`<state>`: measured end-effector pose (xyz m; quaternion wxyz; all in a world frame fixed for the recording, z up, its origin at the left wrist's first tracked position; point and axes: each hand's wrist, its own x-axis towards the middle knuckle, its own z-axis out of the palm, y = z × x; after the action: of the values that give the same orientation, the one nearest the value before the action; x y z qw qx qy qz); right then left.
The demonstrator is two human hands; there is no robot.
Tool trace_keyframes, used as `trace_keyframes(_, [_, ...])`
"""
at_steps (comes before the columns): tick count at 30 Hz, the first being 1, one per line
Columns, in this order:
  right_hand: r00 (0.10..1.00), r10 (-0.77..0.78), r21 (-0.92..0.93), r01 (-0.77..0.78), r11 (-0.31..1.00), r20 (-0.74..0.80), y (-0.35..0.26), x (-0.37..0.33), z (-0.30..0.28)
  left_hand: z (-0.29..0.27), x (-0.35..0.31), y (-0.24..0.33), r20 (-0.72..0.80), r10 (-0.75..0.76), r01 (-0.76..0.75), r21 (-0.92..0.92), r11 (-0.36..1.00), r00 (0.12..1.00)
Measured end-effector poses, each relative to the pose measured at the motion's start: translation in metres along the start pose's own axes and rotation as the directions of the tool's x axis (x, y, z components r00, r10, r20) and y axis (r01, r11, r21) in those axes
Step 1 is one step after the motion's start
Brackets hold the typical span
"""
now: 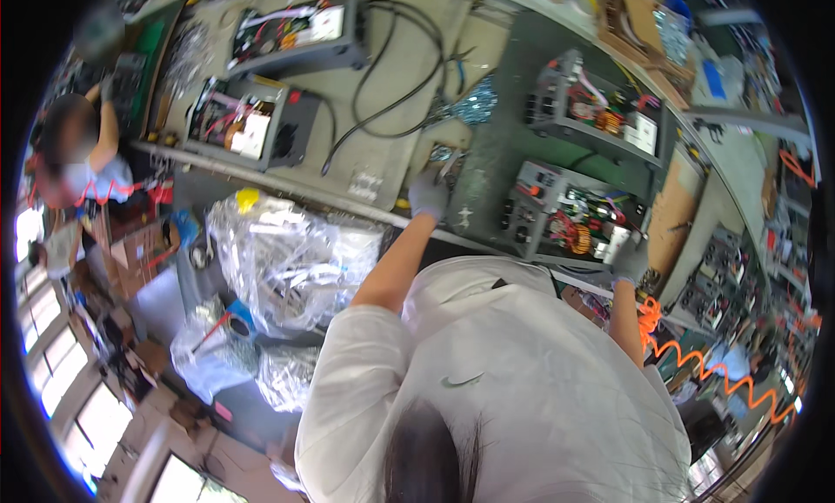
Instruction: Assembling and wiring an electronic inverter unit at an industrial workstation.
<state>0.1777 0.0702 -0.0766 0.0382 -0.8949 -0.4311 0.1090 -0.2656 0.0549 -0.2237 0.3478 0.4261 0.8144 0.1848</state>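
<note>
My left hand (428,195), in a grey glove, reaches to the front part of the bench, fingers drawn together beside a small box of metal parts (447,155). What it pinches is too small to make out. My right hand (631,258), also gloved, is curled at the right end of an open grey electronic unit (532,209). Whatever is in its fingers is hidden. A copper-wound coil (574,238), coloured wires and a white block show inside that unit. Behind it stands a similar open unit (600,130).
Two more open units (298,124) (296,35) stand at the left, near a looped black cable (355,111). Pliers (460,66) lie beside a bag of small parts (477,103). Plastic-wrapped goods (291,259) sit at left; an orange coiled hose (696,361) hangs right. A person (74,137) works far left.
</note>
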Motion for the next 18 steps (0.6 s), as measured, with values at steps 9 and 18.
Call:
trace_keyframes(9, [0.96, -0.25, 0.0, 0.252, 0.968, -0.128, 0.003, 0.019, 0.007, 0.012, 0.015, 0.01, 0.118, -0.257, 0.228, 0.214, 0.95, 0.959])
trace_keyframes(18, [0.971, -0.23, -0.053, 0.226, 0.973, -0.071, -0.001, 0.019, 0.002, 0.003, 0.013, 0.012, 0.08, -0.152, 0.143, 0.109, 0.984, 0.985])
